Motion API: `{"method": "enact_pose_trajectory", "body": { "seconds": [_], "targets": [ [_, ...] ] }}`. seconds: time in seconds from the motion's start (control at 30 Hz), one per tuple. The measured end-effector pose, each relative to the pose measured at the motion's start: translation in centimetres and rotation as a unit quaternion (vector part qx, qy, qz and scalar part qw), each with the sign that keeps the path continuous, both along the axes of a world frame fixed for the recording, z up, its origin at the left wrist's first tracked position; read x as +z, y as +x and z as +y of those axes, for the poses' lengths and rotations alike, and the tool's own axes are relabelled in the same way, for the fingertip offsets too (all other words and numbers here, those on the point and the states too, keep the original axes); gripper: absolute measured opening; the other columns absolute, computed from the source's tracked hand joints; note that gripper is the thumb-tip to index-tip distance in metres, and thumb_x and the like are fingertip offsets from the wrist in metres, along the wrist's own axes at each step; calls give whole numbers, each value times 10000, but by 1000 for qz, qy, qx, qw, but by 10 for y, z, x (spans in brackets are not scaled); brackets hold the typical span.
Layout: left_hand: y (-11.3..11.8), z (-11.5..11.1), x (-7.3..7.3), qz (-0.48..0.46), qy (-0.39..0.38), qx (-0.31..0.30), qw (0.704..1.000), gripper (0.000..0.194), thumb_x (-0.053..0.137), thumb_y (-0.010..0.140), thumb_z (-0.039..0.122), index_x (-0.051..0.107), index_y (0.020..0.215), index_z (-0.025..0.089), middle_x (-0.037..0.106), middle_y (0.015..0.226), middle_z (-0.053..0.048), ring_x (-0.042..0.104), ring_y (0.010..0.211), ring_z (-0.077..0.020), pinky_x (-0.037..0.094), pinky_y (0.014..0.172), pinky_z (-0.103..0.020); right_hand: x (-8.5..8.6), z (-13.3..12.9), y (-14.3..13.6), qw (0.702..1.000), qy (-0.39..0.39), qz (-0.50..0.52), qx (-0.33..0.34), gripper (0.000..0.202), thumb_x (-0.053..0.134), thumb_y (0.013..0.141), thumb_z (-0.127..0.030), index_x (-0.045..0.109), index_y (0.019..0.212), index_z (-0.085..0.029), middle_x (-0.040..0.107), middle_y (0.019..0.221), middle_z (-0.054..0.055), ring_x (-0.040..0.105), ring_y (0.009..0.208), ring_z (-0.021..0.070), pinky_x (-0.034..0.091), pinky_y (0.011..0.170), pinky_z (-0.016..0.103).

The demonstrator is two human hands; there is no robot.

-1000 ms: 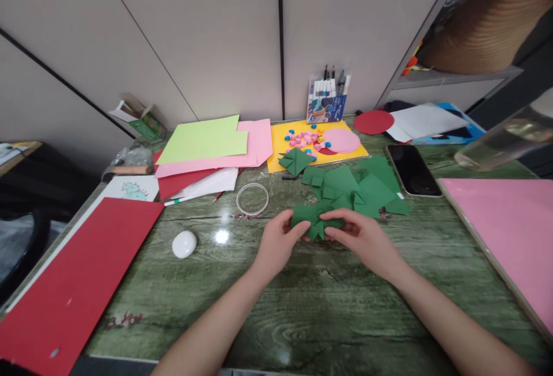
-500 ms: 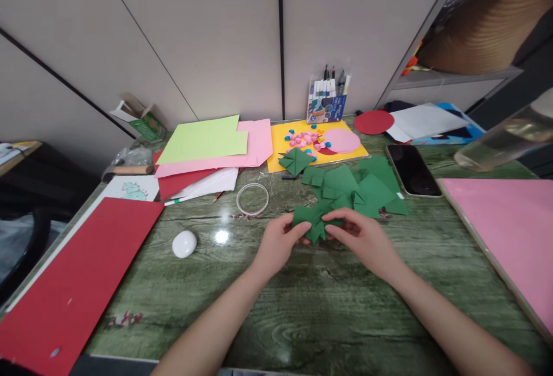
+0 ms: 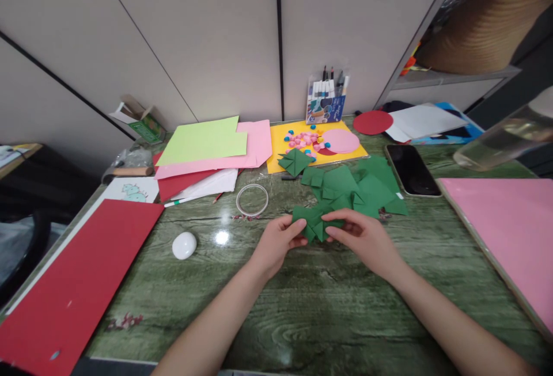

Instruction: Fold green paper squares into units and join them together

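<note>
A folded green paper piece (image 3: 316,221) is held between both hands, over the middle of the table. My left hand (image 3: 279,242) pinches its left side, thumb on top and fingers underneath. On its right side, my right hand (image 3: 362,240) grips it with thumb and forefinger close together. Just behind lies a pile of green paper (image 3: 374,189), some sheets flat and some folded. Another folded green piece (image 3: 295,162) rests at the front edge of a yellow sheet (image 3: 279,140), near small pink and blue balls (image 3: 302,139).
A tape ring (image 3: 252,200) and a white round object (image 3: 184,245) lie left of my hands. Red card (image 3: 90,272) covers the left side. A phone (image 3: 413,170), a pink pad (image 3: 505,226) and a clear bottle (image 3: 505,137) are at the right. A marker box (image 3: 325,102) stands behind.
My left hand has shifted slightly on the folded green piece, its thumb moving a little left and up. Both hands keep their hold.
</note>
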State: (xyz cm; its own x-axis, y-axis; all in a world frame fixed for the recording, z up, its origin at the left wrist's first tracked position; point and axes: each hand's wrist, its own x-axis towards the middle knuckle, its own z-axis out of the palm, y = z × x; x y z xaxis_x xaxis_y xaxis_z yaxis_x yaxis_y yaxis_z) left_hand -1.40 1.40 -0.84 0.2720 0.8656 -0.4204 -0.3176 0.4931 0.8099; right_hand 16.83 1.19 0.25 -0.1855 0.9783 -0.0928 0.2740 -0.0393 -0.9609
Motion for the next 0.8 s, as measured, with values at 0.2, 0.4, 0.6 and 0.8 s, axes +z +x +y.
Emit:
{"method": "enact_pose_trajectory", "body": {
  "seconds": [0.2,0.4,0.6,0.8],
  "targets": [
    [-1,0,-1,-14,-15,-5,1000,264,704,669,367,680,761,121,620,712,-29,528,624,-78,432,613,-206,1,1,1,999,-27,17,4,188,621,748,-290,665,916,-218,692,737,10,647,632,151,504,619,264],
    [-1,0,-2,-10,-18,-7,1000,257,710,662,359,682,750,119,612,705,-21,508,609,-68,420,610,-203,0,3,1,997,-72,28,11,253,636,729,-304,655,951,-185,661,607,1,650,622,163,485,599,264],
    [-1,1,-2,-9,-15,-10,1000,249,712,659,356,683,730,119,600,690,-13,492,600,-63,410,609,-206,-2,4,3,994,-94,54,13,264,647,716,-314,655,949,-189,656,626,-7,644,619,151,481,629,267],
    [-1,1,-2,-10,-11,-18,1000,239,703,672,345,685,739,116,598,697,-14,489,605,-62,408,611,-204,-3,5,2,992,-110,60,15,259,645,717,-303,658,948,-187,647,601,-10,626,601,145,462,628,269]
  ]
}}
